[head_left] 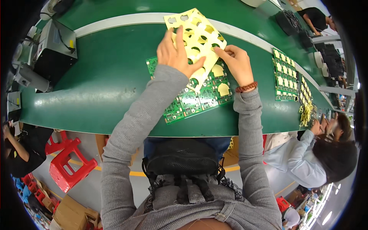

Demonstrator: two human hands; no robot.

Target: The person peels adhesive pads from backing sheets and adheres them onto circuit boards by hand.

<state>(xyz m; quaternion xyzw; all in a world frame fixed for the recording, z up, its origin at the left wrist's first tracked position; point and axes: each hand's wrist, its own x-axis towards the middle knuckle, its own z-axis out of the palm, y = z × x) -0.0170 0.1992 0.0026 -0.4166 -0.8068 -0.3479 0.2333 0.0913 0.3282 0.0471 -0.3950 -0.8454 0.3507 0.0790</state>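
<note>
A pale yellow die-cut sheet with rows of rounded cut-outs lies tilted over a green circuit board panel, hiding its upper middle. My left hand rests on the sheet's left part, index finger and thumb stretched apart. At the sheet's right edge, my right hand pinches it between thumb and bent forefinger. Yellow rounded pads show on the panel's right side, below that hand. What lies directly beneath the sheet is hidden.
Further panels with yellow pads lie to the right, near a heap of yellow scraps. A co-worker sits there. A grey-black machine stands at left. A pale rail borders the green bench's far side; a red stool stands below left.
</note>
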